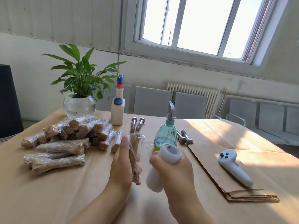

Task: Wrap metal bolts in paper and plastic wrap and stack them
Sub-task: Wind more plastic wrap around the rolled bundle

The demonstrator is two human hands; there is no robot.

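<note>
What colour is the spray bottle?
The spray bottle is see-through teal-blue with a grey trigger, seen from the head camera.

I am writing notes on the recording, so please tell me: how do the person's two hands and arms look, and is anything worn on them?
Both hands, the left hand and the right hand, are bare: no gloves, rings or watch show. Both forearms are bare too, with no sleeve visible up to the picture's lower edge. No markings or bands can be seen.
</note>
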